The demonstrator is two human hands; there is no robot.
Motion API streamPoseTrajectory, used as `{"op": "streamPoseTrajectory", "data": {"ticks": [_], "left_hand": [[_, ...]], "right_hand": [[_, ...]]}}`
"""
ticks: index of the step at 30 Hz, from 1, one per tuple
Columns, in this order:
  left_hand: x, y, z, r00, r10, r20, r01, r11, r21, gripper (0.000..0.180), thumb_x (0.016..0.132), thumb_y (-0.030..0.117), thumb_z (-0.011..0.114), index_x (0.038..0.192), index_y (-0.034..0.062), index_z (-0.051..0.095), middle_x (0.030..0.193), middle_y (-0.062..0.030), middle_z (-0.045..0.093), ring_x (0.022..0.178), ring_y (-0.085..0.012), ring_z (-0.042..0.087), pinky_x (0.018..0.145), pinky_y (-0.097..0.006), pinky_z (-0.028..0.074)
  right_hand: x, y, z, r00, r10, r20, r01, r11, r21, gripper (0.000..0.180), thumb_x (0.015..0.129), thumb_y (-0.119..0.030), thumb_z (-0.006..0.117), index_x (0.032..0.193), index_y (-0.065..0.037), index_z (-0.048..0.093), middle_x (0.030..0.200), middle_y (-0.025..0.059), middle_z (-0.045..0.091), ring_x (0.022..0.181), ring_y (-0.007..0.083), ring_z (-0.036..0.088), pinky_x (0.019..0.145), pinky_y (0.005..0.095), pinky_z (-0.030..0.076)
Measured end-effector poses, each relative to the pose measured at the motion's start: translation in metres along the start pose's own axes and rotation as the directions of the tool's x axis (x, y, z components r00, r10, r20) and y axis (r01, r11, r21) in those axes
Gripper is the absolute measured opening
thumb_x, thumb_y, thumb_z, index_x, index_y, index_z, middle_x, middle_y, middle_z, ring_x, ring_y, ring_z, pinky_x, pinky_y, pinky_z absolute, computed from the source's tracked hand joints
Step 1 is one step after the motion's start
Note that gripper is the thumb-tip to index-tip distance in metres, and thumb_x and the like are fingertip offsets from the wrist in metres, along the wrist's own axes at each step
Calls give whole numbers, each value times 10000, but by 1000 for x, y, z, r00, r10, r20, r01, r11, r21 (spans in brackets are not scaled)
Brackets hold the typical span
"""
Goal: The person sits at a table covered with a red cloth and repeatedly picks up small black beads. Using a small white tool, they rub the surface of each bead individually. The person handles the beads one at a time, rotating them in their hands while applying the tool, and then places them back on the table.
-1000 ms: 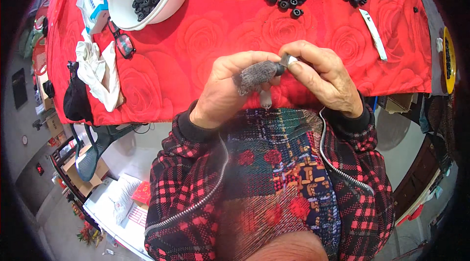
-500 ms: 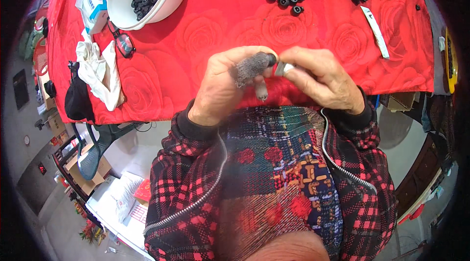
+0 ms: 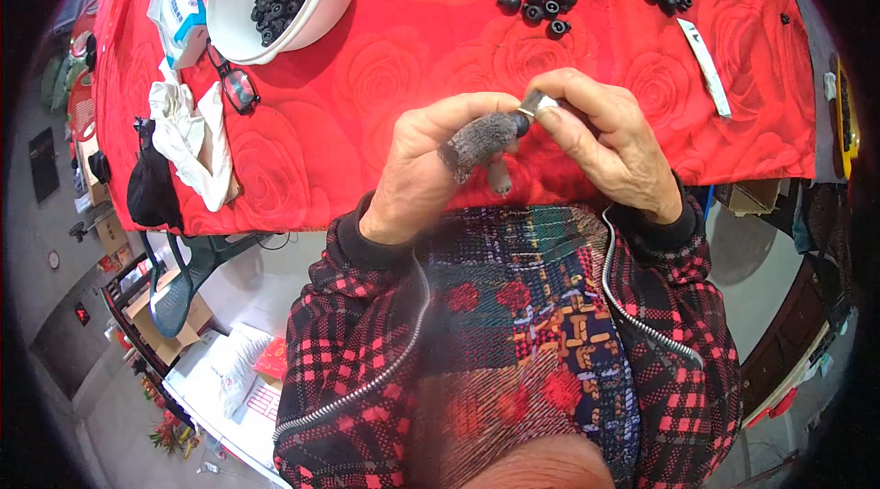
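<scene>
Above the near part of the red cloth, my left hand (image 3: 417, 164) is closed round a small round black part (image 3: 522, 125), like the loose ones on the table. Grey fabric coverings (image 3: 484, 142) appear to wrap some of its fingers. Pinched in my right hand (image 3: 610, 141) is a small flat blade-like tool (image 3: 529, 108) with a white wrapped grip. The tool's metal end meets the black part, or lies very close to it. My right fingers hide most of the grip.
A white bowl (image 3: 341, 8) of black parts stands at the far left. Beside it are a blue-and-white box (image 3: 186, 17), eyeglasses (image 3: 240, 88), white gloves (image 3: 215, 145) and a black cloth item (image 3: 151, 182). Loose black parts (image 3: 550, 3) and a white strip (image 3: 704, 67) lie far right.
The tool has come up to the black part's end. My right fingers have shifted slightly upward, and the left hand's grey-covered fingers have turned a little. The whole view has moved slightly.
</scene>
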State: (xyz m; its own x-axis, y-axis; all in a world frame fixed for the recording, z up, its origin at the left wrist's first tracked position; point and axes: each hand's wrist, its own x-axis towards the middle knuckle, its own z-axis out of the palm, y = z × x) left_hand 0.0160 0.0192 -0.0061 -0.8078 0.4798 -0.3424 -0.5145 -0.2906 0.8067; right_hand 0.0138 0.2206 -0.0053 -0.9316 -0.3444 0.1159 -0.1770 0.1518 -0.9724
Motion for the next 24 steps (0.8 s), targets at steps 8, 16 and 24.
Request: {"op": "streamPoseTrajectory", "data": {"ticks": [8, 16, 24], "left_hand": [[1, 1, 1, 1000, -13, 10, 13, 1000, -15, 287, 904, 169, 574, 1106, -34, 596, 872, -77, 626, 666, -138, 593, 529, -273, 511], [2, 2, -1, 998, -36, 44, 38, 999, -37, 277, 914, 158, 558, 1117, -27, 591, 881, -76, 629, 673, -131, 597, 548, -264, 513], [3, 2, -1, 994, -77, 74, 85, 990, -115, 262, 934, 124, 509, 1133, -34, 573, 897, -75, 606, 693, -133, 598, 583, -241, 511]], "right_hand": [[1, -2, -3, 999, 19, 40, -18, 1000, -7, 139, 873, -67, 540, 988, 8, 566, 754, 135, 582, 662, 229, 595, 591, 318, 447], [-1, 1, -2, 997, 53, 55, -55, 997, 46, 138, 885, -82, 528, 986, 3, 567, 703, 87, 558, 601, 134, 534, 542, 275, 410], [0, 5, -3, 998, 15, 60, -16, 1000, 21, 138, 879, -81, 528, 982, 2, 569, 715, 96, 577, 622, 155, 562, 564, 285, 427]]}}
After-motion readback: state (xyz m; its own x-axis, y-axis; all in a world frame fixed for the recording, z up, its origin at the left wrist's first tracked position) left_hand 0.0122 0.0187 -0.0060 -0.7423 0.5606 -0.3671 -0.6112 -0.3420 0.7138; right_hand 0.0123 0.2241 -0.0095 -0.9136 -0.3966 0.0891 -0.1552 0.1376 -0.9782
